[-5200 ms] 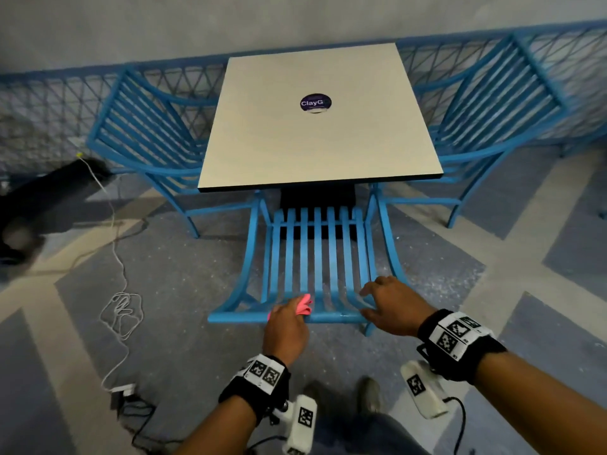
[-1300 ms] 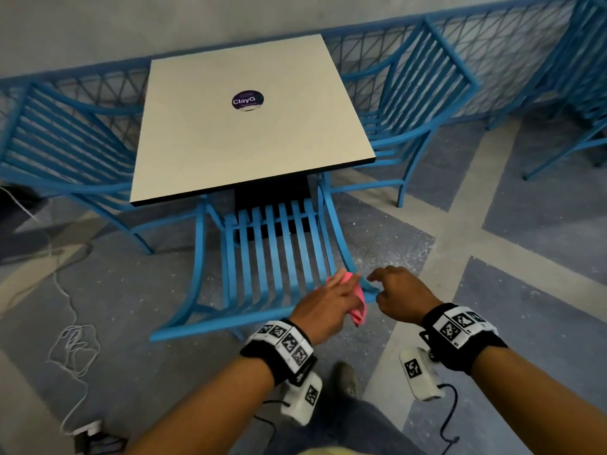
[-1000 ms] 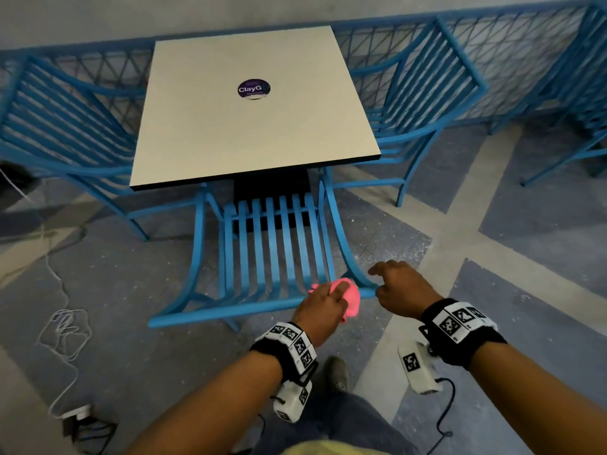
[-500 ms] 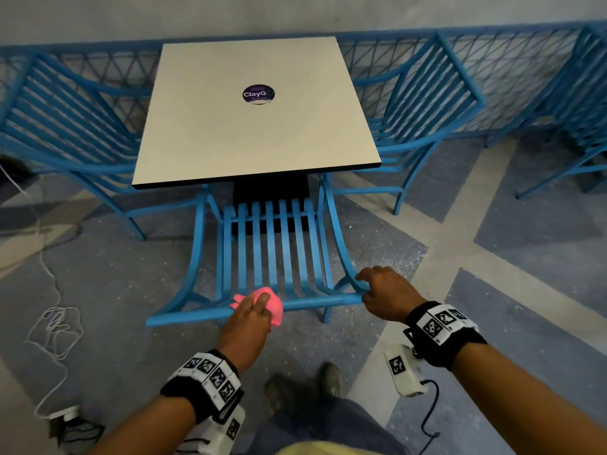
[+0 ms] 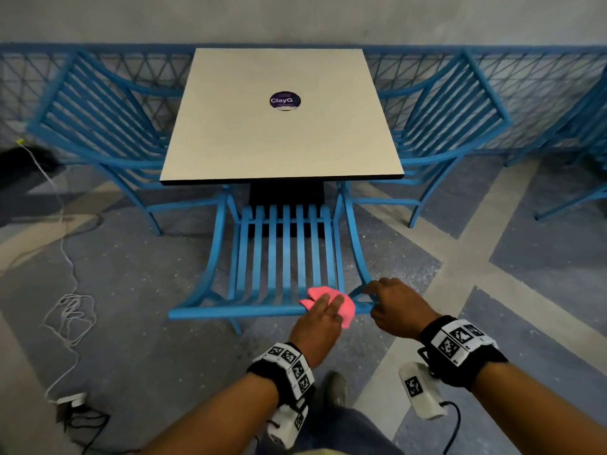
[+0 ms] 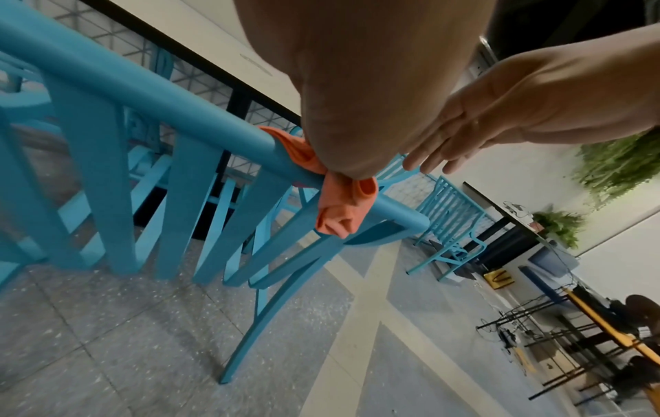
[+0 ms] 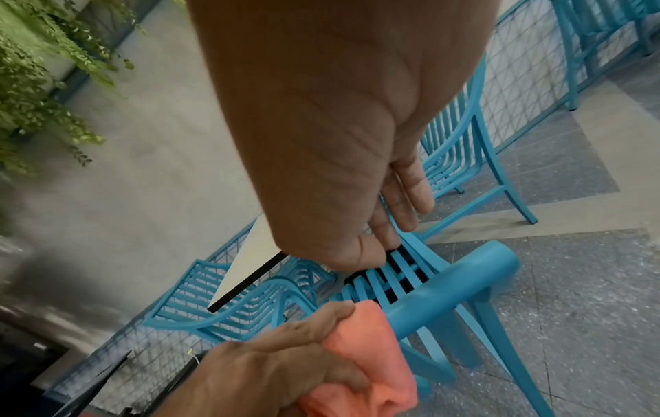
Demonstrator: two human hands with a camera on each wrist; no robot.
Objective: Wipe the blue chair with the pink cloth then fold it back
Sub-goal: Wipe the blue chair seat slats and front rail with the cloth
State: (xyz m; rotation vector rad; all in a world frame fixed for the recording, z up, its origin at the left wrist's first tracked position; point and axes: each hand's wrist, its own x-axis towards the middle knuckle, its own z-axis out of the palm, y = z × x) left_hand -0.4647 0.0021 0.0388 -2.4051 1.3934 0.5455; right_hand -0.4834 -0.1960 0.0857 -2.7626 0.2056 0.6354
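The blue chair point(image 5: 285, 257) stands tucked under the table with its slatted back toward me. My left hand point(image 5: 323, 311) grips the bunched pink cloth point(image 5: 345, 307) and presses it onto the chair's top rail point(image 5: 230, 312) close to the right end. The left wrist view shows the cloth point(image 6: 341, 208) draped over the rail point(image 6: 160, 112). My right hand point(image 5: 395, 300) sits at the chair's right corner, fingers point(image 7: 407, 194) fairly straight and touching the arm rail. The right wrist view has the left hand point(image 7: 282, 355) wrapped round the cloth point(image 7: 364, 349).
A square white table point(image 5: 282, 126) stands past the chair, with blue chairs on its left point(image 5: 98, 119) and right point(image 5: 450, 116). A blue mesh fence point(image 5: 542, 93) runs along the wall. A white cable point(image 5: 70, 310) and a power strip point(image 5: 70, 400) lie on the floor at left.
My left hand has slid the pink cloth rightward along the top rail, from left of middle to the right end. The right hand has stayed at the right corner.
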